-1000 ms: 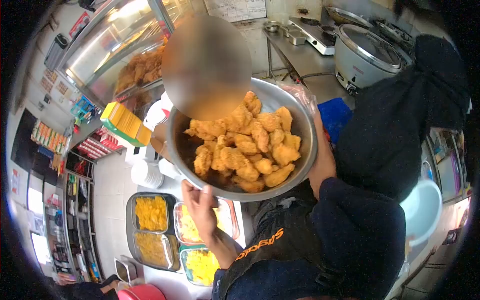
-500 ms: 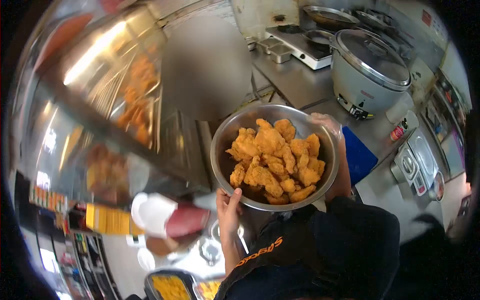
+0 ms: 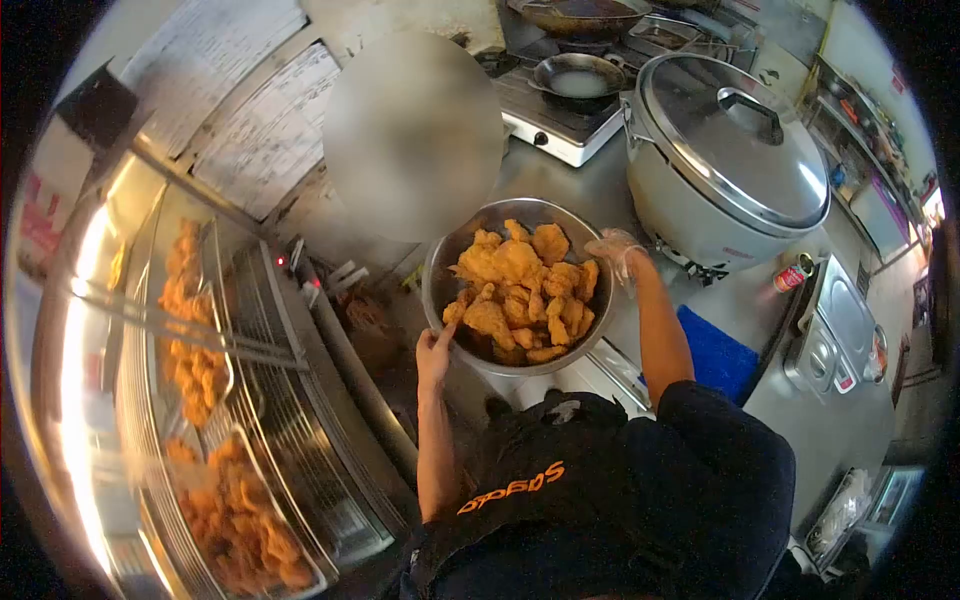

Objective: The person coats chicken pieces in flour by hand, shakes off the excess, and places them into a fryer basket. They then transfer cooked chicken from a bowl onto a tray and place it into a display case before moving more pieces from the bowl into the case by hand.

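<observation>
The left hand (image 3: 433, 352) grips the rim of a steel bowl (image 3: 437, 270) at about seven o'clock, fingers curled up the outside wall. The right hand (image 3: 617, 250), in a thin clear glove, holds the rim on the opposite side at about three o'clock. Both hands are closed on the bowl and carry it between them in front of the chest. Inside it lies a heap of fried chicken pieces (image 3: 522, 290), golden brown and piled above the rim line.

Half a second ago the bowl filled the middle of the view, with the cooker at two o'clock and the glass case blurred by the head's turn. A second ago it was higher and nearer the camera, over trays of yellow food. Now it sits lower and further out, and the view has swung so that the heated display case (image 3: 230, 400) lies sharp along nine o'clock from the bowl, its wire racks open toward the person and already holding fried pieces (image 3: 240, 520). My reading is that the load has been carried across to the case, with the grip the same throughout.

At one to two o'clock stands a large lidded rice cooker (image 3: 725, 160) on the steel counter (image 3: 570, 190). A gas stove with a pan (image 3: 580, 75) sits at twelve, and a blue cloth (image 3: 715, 355) lies at four.
</observation>
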Action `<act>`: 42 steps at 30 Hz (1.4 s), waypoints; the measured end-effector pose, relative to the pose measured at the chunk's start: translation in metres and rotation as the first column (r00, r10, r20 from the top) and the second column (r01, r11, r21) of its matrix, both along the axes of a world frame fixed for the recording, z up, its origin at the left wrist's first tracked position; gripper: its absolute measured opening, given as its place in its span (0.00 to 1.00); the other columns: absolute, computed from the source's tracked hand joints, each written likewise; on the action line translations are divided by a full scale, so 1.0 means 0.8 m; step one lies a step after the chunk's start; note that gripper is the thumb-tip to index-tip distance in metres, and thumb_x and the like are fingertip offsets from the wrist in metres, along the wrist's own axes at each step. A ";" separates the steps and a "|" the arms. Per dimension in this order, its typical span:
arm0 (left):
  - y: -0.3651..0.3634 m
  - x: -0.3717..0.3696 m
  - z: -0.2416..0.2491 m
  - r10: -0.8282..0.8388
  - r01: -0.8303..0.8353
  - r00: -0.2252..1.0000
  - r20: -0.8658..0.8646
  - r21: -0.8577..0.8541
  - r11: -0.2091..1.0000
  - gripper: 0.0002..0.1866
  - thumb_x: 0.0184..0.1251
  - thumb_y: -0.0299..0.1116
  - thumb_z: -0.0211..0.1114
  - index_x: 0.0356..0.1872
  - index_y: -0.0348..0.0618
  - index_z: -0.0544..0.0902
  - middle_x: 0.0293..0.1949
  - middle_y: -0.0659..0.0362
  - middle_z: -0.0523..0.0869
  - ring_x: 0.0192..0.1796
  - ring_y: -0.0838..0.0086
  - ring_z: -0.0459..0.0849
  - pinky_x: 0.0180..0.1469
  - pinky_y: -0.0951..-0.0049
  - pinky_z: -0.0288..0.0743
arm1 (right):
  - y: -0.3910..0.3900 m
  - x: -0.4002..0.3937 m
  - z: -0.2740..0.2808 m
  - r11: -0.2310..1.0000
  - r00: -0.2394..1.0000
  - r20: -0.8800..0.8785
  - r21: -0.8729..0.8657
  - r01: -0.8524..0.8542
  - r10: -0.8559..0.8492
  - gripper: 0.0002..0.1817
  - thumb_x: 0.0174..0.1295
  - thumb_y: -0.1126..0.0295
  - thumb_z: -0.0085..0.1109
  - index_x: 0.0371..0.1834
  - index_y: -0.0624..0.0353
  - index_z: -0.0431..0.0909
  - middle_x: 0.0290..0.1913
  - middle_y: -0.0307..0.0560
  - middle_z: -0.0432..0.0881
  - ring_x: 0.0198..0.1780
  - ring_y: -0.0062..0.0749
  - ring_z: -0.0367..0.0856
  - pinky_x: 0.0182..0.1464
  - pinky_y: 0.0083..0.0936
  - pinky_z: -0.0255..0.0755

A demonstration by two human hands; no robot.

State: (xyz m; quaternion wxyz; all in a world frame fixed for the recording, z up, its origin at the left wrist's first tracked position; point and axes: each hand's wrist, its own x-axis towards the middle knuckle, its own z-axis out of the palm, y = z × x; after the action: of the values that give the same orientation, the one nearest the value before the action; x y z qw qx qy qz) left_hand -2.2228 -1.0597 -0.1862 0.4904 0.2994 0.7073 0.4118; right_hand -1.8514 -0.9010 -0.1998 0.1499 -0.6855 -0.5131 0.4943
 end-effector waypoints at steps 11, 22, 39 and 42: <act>0.232 0.009 -0.079 -0.454 0.457 0.889 0.054 -0.104 0.883 0.18 0.54 0.44 0.62 0.27 0.35 0.75 0.24 0.58 0.76 0.25 0.73 0.72 0.31 0.72 0.65 | 0.133 0.086 -0.122 0.995 0.835 0.550 0.074 -0.062 0.010 0.34 0.54 0.44 0.44 0.44 0.69 0.74 0.49 0.63 0.73 0.51 0.51 0.72 0.51 0.39 0.66; 0.333 -0.043 -0.153 -0.912 0.932 0.360 0.198 -0.049 0.358 0.23 0.58 0.50 0.58 0.37 0.36 0.75 0.27 0.56 0.79 0.26 0.73 0.77 0.28 0.71 0.71 | 0.132 -0.094 0.014 0.957 0.424 0.864 0.195 0.215 -0.271 0.20 0.49 0.55 0.54 0.37 0.58 0.80 0.41 0.52 0.79 0.44 0.46 0.78 0.43 0.36 0.73; 0.058 -0.082 -0.222 -0.892 0.888 0.445 -0.075 0.163 0.430 0.28 0.64 0.40 0.46 0.58 0.29 0.56 0.60 0.43 0.58 0.61 0.56 0.58 0.62 0.62 0.51 | 0.326 -0.377 -0.040 0.335 0.433 0.553 0.275 -0.901 0.712 0.21 0.53 0.54 0.55 0.40 0.60 0.75 0.41 0.56 0.77 0.44 0.47 0.75 0.47 0.35 0.69; -0.020 -0.053 -0.232 -0.818 0.818 0.574 0.015 -0.030 0.574 0.30 0.65 0.38 0.44 0.62 0.28 0.50 0.64 0.43 0.52 0.66 0.56 0.52 0.66 0.64 0.46 | 0.300 -0.432 -0.035 0.308 0.410 0.501 0.277 -0.910 0.762 0.21 0.54 0.54 0.54 0.42 0.60 0.76 0.40 0.55 0.78 0.39 0.48 0.74 0.46 0.32 0.67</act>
State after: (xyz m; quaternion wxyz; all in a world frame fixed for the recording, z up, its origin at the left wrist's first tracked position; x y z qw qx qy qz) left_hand -2.2656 -1.0757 -0.3716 0.6299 0.5837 0.4963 0.1272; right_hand -2.1968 -0.6606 -0.2276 -0.0294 -0.3061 -0.9207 0.2403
